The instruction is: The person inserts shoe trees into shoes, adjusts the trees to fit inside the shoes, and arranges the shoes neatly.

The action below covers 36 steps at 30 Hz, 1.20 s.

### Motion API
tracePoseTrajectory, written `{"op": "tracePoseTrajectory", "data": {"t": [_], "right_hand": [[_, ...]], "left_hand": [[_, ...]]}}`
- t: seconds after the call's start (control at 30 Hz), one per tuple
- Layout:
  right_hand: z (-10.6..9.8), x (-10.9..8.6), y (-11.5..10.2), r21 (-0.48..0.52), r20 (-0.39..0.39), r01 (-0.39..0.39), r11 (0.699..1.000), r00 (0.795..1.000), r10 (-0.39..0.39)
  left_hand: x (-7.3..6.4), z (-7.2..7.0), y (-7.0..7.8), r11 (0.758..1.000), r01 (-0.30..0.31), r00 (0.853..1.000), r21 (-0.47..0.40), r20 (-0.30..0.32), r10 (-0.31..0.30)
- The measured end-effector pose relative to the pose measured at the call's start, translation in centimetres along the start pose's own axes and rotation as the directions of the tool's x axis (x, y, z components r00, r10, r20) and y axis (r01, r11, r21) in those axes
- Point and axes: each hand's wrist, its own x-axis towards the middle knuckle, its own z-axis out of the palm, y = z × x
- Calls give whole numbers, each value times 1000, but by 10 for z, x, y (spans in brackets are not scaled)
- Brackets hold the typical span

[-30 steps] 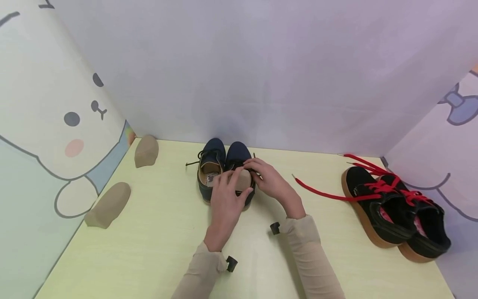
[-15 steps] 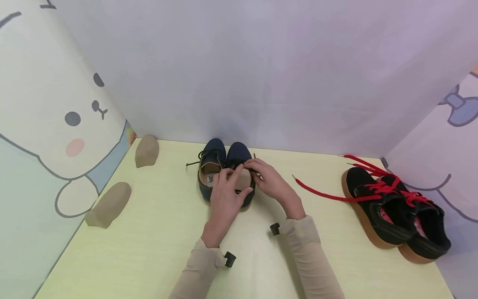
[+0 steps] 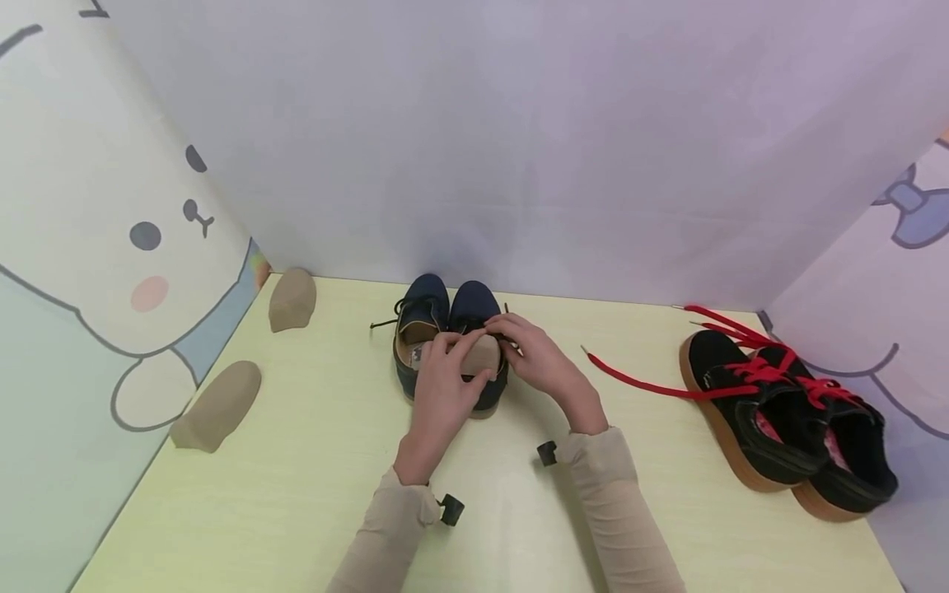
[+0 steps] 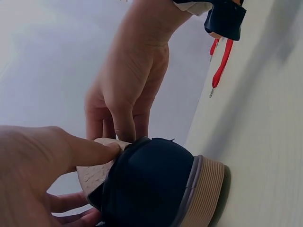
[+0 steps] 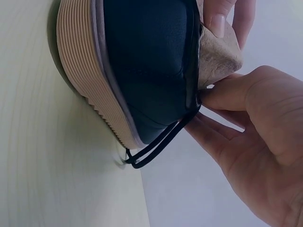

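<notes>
Two navy lace-up shoes stand side by side near the back wall in the head view. A beige shoe insert [image 3: 484, 357] sits partly inside the right-hand navy shoe [image 3: 473, 303], its end rising above the opening. My left hand [image 3: 441, 394] holds that insert between thumb and fingers; the left wrist view shows the thumb [image 4: 97, 152] on its surface. My right hand [image 3: 539, 361] pinches the same shoe's collar by the laces, the thumb at the edge in the right wrist view. Close to my left fingers is the left-hand navy shoe [image 3: 424, 306], with its insole partly showing.
Two more beige inserts, one at the back [image 3: 292, 300] and one nearer [image 3: 218, 408], lie on the table's left side. On the right stand black shoes [image 3: 741, 403] with red laces; one lace [image 3: 638, 383] trails toward the middle. A pale wall [image 3: 519, 165] rises behind.
My left hand and wrist have shifted slightly left, uncovering a bit more of the insert. My right hand has stayed almost still.
</notes>
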Motion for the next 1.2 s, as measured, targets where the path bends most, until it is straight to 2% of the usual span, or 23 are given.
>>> {"op": "tracePoseTrajectory", "data": {"t": [0.3,0.73,1.07,1.2], "right_hand": [[-1,-2,1,6,3,-11,1000,1000,11],[-3,-4,1,33,-18,3,999,1000,-2],[2,0,1,23,-4,18,1000,1000,-18],[1,1,-1,22,-6,8,1000,1000,-8]], "left_hand": [[4,4,-3,999,-31,999,-14,-24,31],[9,7,-2,1000,-6,1000,-8,-18,6],[13,10,-4,1000,19,998,10,-51,-19],[13,9,-4,1000,7,999,25,-44,-6]]}}
